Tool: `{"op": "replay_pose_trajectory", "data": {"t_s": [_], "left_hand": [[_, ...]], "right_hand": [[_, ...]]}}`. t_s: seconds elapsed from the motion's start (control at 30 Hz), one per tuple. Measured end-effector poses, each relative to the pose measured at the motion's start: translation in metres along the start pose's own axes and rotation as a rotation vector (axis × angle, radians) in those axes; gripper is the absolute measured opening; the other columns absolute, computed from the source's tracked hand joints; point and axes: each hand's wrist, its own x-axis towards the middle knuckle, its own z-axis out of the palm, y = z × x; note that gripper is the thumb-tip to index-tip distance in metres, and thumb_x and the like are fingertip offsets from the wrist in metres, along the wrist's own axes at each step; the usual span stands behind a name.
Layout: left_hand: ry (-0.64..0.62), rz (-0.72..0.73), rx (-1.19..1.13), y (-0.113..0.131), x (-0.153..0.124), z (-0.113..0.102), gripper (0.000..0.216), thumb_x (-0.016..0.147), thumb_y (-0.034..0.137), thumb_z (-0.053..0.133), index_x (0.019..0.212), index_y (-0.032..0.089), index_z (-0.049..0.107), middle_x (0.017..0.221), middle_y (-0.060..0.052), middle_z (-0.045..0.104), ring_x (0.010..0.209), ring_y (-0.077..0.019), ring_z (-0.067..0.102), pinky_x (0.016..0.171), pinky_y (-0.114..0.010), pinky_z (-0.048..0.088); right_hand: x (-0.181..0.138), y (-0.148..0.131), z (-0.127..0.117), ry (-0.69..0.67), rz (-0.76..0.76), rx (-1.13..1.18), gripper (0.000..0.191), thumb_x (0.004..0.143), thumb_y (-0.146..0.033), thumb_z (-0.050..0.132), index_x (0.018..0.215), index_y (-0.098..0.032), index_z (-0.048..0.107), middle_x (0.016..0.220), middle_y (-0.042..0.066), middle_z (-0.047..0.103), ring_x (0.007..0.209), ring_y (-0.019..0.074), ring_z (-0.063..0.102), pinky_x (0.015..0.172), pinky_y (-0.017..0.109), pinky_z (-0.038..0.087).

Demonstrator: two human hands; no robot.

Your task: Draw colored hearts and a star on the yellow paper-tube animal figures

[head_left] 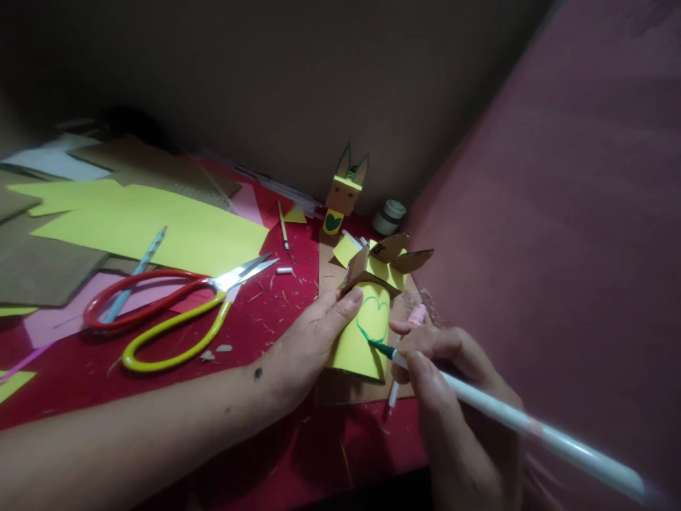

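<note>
My left hand (pixel 324 326) is closed around a yellow paper tube figure (pixel 354 348) with a cardboard head and ears, its thumb pressed on the yellow front. A green heart outline shows on that front. In my right hand (pixel 457 397) is a white marker (pixel 500 411), its green tip touching the lower left line of the heart. A piece of brown cardboard (pixel 327 394) lies beneath the tube. Behind it stands a similar figure (pixel 343 195) with pointed ears and a filled green heart.
Scissors (pixel 218 287) with red and yellow handles lie left of my arm, over a blue pencil (pixel 133 277). Yellow paper (pixel 175 227) and cardboard sheets spread further left. A small jar (pixel 389 216) and a paintbrush (pixel 283 226) sit at the back. A pink wall (pixel 558 213) rises on the right.
</note>
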Motion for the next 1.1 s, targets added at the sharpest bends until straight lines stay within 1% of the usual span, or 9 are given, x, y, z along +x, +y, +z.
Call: {"op": "replay_pose_trajectory", "data": {"t_s": [0.13,0.27,0.37,0.47,0.57,0.63,0.83,0.97,1.1], "left_hand": [[0.036,0.045,0.076,-0.003,0.001,-0.004,0.047,0.098,0.054,0.054,0.128,0.019,0.061,0.109,-0.010,0.078,0.087,-0.0220,0.072,0.071,-0.028,0.053],[0.056,0.057,0.102,-0.002,0.000,-0.003,0.045,0.099,0.052,0.051,0.126,0.018,0.062,0.111,-0.009,0.078,0.094,-0.0229,0.071,0.077,-0.029,0.052],[0.068,0.045,0.114,0.001,-0.001,-0.001,0.045,0.099,0.053,0.051,0.124,0.017,0.063,0.113,-0.010,0.077,0.096,-0.0239,0.070,0.076,-0.029,0.051],[0.052,0.046,0.084,0.002,-0.001,0.000,0.046,0.099,0.054,0.051,0.121,0.015,0.064,0.113,-0.012,0.077,0.096,-0.0247,0.070,0.077,-0.030,0.051],[0.055,0.051,0.066,0.000,0.000,-0.001,0.046,0.098,0.054,0.052,0.119,0.015,0.064,0.115,-0.012,0.075,0.102,-0.0256,0.068,0.086,-0.033,0.051],[0.067,0.058,0.060,-0.002,0.001,-0.001,0.047,0.098,0.056,0.052,0.118,0.015,0.064,0.115,-0.013,0.074,0.104,-0.0262,0.068,0.090,-0.036,0.050],[0.060,0.052,0.066,-0.004,0.000,-0.003,0.050,0.100,0.060,0.047,0.116,0.015,0.062,0.111,-0.013,0.074,0.102,-0.0270,0.068,0.088,-0.037,0.051],[0.039,0.092,0.105,-0.003,0.000,-0.003,0.054,0.101,0.060,0.044,0.124,0.014,0.060,0.117,-0.013,0.073,0.106,-0.0267,0.067,0.092,-0.037,0.049],[0.017,0.079,0.084,-0.003,0.001,-0.003,0.057,0.100,0.061,0.044,0.129,0.014,0.059,0.122,-0.015,0.072,0.108,-0.0275,0.066,0.095,-0.039,0.048]], "right_hand": [[0.003,0.003,0.002,-0.021,-0.013,0.000,0.019,0.096,-0.032,0.061,0.080,-0.023,0.066,0.070,-0.003,0.066,0.060,0.0103,0.059,0.054,0.022,0.043],[0.006,0.006,0.003,-0.047,-0.052,-0.008,0.017,0.097,-0.030,0.060,0.082,-0.024,0.066,0.054,-0.007,0.054,0.049,0.0088,0.049,0.054,0.022,0.042],[0.009,0.006,0.004,-0.065,-0.055,-0.002,0.014,0.096,-0.028,0.060,0.084,-0.024,0.065,0.051,-0.008,0.053,0.046,0.0088,0.049,0.053,0.022,0.043],[0.013,0.005,0.007,-0.064,-0.059,-0.010,0.014,0.096,-0.027,0.061,0.083,-0.023,0.065,0.057,-0.006,0.057,0.046,0.0086,0.049,0.051,0.022,0.044],[0.016,0.003,0.010,-0.061,-0.061,0.005,0.016,0.095,-0.027,0.061,0.080,-0.022,0.063,0.066,-0.004,0.061,0.049,0.0083,0.051,0.044,0.020,0.039],[0.018,0.002,0.012,-0.061,-0.067,0.010,0.017,0.095,-0.027,0.062,0.079,-0.022,0.063,0.064,-0.005,0.059,0.048,0.0076,0.049,0.042,0.019,0.038],[0.020,0.005,0.012,-0.068,-0.083,-0.025,0.018,0.096,-0.029,0.060,0.079,-0.022,0.062,0.061,-0.005,0.057,0.046,0.0072,0.047,0.042,0.019,0.037],[0.022,0.009,0.011,-0.088,-0.114,-0.026,0.014,0.098,-0.027,0.059,0.084,-0.023,0.063,0.058,-0.007,0.054,0.045,0.0062,0.045,0.043,0.018,0.037],[0.024,0.011,0.012,-0.081,-0.116,-0.018,0.014,0.098,-0.027,0.059,0.086,-0.024,0.064,0.055,-0.008,0.053,0.044,0.0065,0.045,0.043,0.018,0.037]]}}
